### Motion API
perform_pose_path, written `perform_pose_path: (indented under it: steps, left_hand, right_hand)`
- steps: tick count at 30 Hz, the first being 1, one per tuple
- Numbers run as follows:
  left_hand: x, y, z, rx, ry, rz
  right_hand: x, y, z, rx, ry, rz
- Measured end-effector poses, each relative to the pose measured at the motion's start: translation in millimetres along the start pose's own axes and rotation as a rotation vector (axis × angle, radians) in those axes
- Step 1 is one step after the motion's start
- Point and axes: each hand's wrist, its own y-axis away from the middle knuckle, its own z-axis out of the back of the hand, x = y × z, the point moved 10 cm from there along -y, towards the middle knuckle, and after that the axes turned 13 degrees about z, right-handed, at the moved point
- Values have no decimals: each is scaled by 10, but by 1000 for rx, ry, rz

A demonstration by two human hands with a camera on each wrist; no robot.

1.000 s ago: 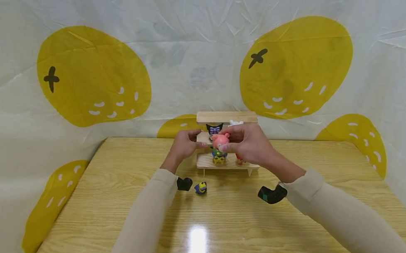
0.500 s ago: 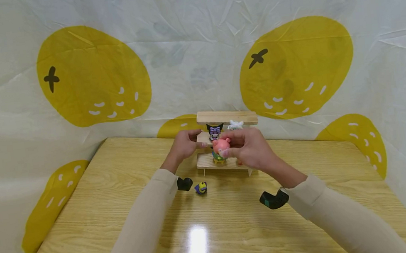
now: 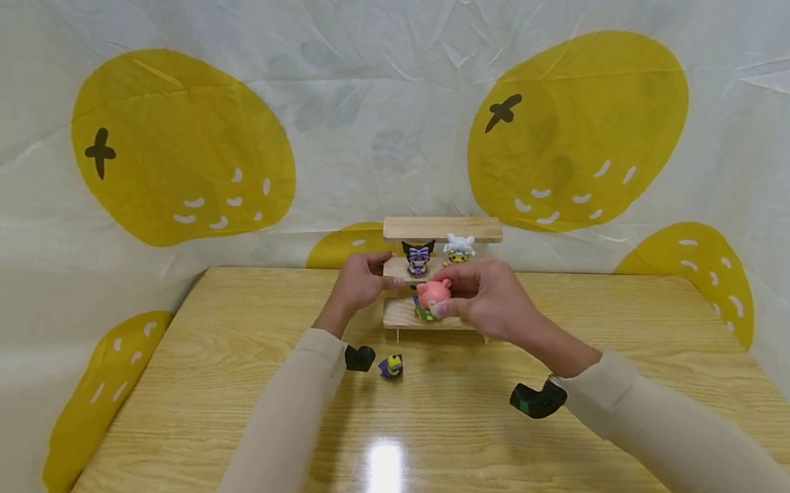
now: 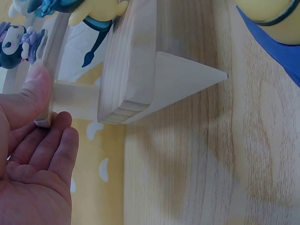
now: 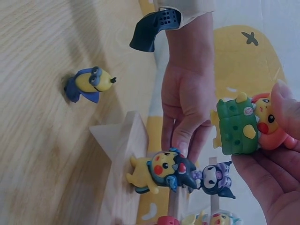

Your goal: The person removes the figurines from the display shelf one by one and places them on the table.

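Note:
My left hand (image 3: 358, 283) pinches the left end of the middle plank of a three-tier wooden display shelf (image 3: 441, 229). In the left wrist view, the thumb lies on top of that plank and the fingers are beneath it. My right hand (image 3: 495, 300) grips a toy figurine (image 5: 236, 126) with a pink hood, yellow face and green body, by its head. It hangs before the lowest tier and overlaps a yellow figurine with a dark blue hood (image 5: 161, 168) standing there. On the middle tier stand a black-and-purple figurine (image 3: 419, 258) and a white-capped yellow one (image 3: 458, 249).
A yellow figurine in blue with goggles (image 3: 392, 366) is on the wooden table (image 3: 419, 455) in front of the shelf. Part of a red figurine (image 5: 168, 220) shows at the right wrist view's lower edge. A patterned sheet (image 3: 380, 118) hangs behind the table.
My right hand has lowered the pink-hooded figurine from before the middle tier to before the lowest. The white-capped figurine has come into full view. My left hand stays on the shelf.

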Motion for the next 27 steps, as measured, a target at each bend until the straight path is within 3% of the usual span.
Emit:
perform_pose_path:
  steps: [27]
  left_hand:
    - [9, 10, 7, -3, -10, 23]
  right_hand:
    - [-102, 121, -61, 3, 22, -39]
